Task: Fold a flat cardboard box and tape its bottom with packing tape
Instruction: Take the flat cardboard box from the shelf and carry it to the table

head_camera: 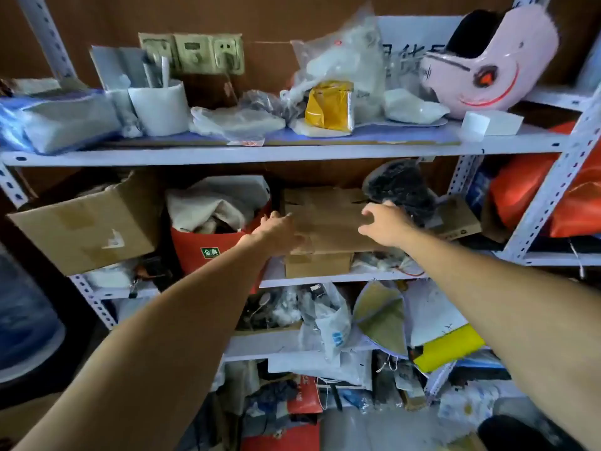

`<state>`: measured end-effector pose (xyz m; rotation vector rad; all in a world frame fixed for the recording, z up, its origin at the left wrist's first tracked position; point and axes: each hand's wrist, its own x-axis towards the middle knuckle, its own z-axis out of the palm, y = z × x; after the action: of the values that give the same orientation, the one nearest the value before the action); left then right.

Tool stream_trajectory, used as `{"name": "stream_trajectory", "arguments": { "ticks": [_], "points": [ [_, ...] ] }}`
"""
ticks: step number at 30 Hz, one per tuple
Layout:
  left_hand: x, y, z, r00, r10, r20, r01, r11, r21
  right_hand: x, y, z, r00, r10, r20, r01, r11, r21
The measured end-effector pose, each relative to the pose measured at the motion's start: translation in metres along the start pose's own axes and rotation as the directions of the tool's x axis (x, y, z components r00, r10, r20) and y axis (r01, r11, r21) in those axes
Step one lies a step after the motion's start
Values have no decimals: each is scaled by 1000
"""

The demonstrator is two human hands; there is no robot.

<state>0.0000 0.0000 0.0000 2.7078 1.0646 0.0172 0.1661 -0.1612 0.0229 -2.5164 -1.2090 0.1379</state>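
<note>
Flattened brown cardboard box [328, 222], middle shelf of white metal rack [292, 154], lower edge hidden. My left hand [276, 232] touches it, grip unclear; right hand [383, 222] spread wide above.

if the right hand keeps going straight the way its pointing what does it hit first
Most likely the flat cardboard on the middle shelf: the right hand reaches with fingers spread over its right edge. The black bag sits just behind; depth is unclear.
</note>
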Motion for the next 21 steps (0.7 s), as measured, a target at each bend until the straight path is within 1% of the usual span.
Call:
{"name": "stream_trajectory", "arguments": {
  "ticks": [3, 6, 9, 11, 13, 15, 17, 19, 21],
  "points": [
    [37, 6, 10, 999, -22, 44, 22, 1000, -9, 39, 7, 13, 999, 37, 4, -37, 997, 67],
    [62, 6, 27, 995, -68, 68, 77, 988, -135, 78, 16, 36, 995, 63, 80, -73, 990, 122],
    [79, 2, 34, 995, -87, 48, 94, 980, -178, 99, 23, 57, 984, 62, 169, -109, 952, 285],
    [87, 0, 35, 996, -85, 8, 85, 983, -160, 102, 26, 63, 982, 74, 175, -134, 922, 364],
    [90, 0, 32, 997, -67, -29, 63, 992, -113, 98, 28, 64, 988, 98, 120, -134, 926, 353],
    [85, 3, 28, 998, -46, -50, 38, 988, -149, 87, 27, 58, 992, 114, 62, -128, 935, 330],
    [76, 8, 24, 996, 5, -86, -25, 974, -226, 74, 30, 51, 989, 147, -32, -131, 943, 306],
    [65, 15, 22, 992, 55, -110, -91, 932, -351, 52, 34, 44, 972, 188, -138, -144, 950, 278],
    [52, 27, 26, 986, 126, -109, -162, 886, -435, 25, 42, 40, 950, 248, -190, -194, 945, 265]
  ]
}}
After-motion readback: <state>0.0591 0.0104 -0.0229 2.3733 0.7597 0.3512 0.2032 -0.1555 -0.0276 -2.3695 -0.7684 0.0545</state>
